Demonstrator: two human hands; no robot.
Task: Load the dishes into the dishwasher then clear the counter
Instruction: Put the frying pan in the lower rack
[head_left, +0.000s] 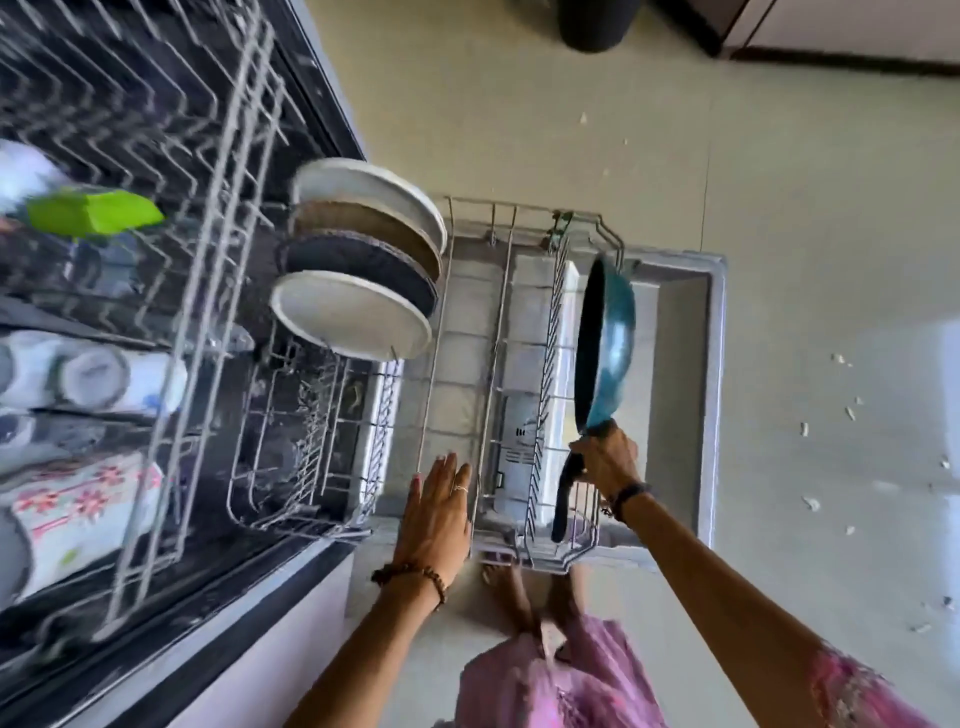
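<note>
Fingers of right hand (605, 457) grip pan (605, 343) handle; left hand (436, 514) flat, spread. Judgement: lower pan on edge into rack (545, 405), clear of plates (358, 260).

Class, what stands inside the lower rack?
Four plates stand on edge in the lower rack. The right hand holds a pan over it. Anything behind them is hidden.

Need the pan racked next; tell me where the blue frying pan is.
In the head view, the blue frying pan is right of centre, held by its handle in the right hand, above the lower rack's outer edge.
</note>
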